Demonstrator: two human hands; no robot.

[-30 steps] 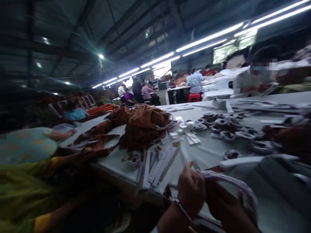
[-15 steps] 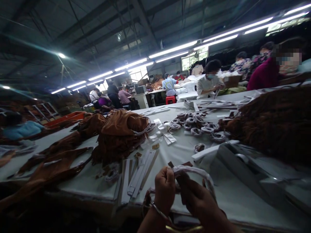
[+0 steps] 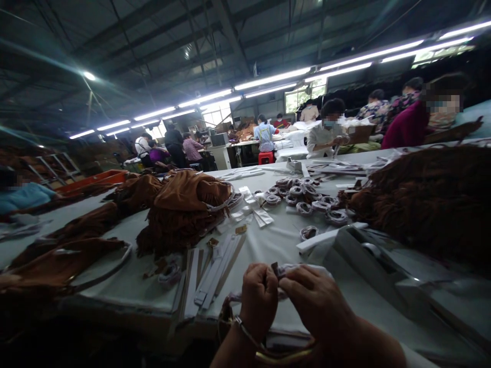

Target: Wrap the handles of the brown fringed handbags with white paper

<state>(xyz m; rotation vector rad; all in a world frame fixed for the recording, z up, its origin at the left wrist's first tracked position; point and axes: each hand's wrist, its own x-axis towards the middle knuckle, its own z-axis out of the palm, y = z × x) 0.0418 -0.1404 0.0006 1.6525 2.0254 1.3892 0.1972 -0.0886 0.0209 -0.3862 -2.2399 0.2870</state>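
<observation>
The person's left hand (image 3: 261, 294) is curled into a tight fist around a plastic-wrapped strap (image 3: 287, 267), left of the grey device (image 3: 378, 278); the right hand (image 3: 316, 296), nearer that device, has its fingers bent together on the same strap, by a small brown tab (image 3: 274, 268); the strap is between and partly behind the hands; flat strips (image 3: 220, 271) lie farther left of the device; wrapped coils (image 3: 303, 207) sit beyond it; a brown fringed heap (image 3: 429, 194) rises beyond it, to the right.
</observation>
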